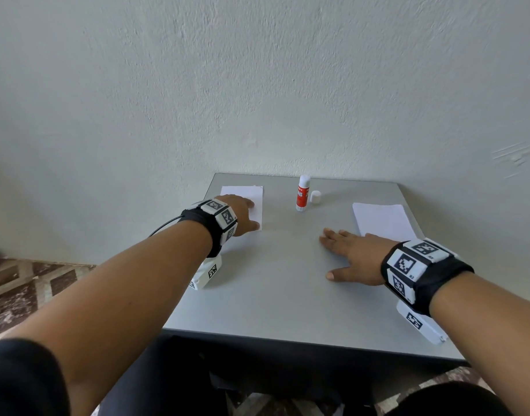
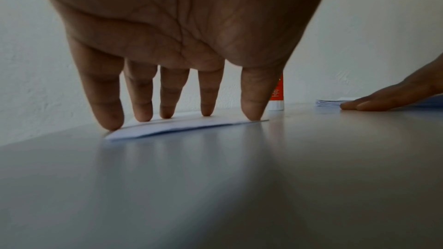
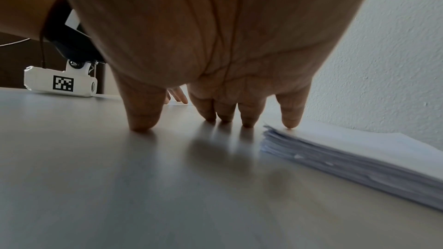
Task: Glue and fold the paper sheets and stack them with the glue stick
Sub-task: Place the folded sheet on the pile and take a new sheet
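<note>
A folded white paper (image 1: 251, 196) (image 2: 182, 126) lies at the table's far left. My left hand (image 1: 242, 213) (image 2: 182, 116) presses it flat with straight, spread fingers. A stack of white paper sheets (image 1: 382, 219) (image 3: 359, 150) sits at the right. My right hand (image 1: 347, 250) (image 3: 215, 120) lies flat on the table beside the stack, with the little fingertip touching the stack's corner. A red and white glue stick (image 1: 302, 193) (image 2: 276, 99) stands upright and uncapped at the back middle, its white cap (image 1: 315, 197) just to its right.
The grey table (image 1: 287, 295) stands against a white wall (image 1: 257, 85). Patterned floor shows to the left and below. My dark-clothed legs are under the table's near edge.
</note>
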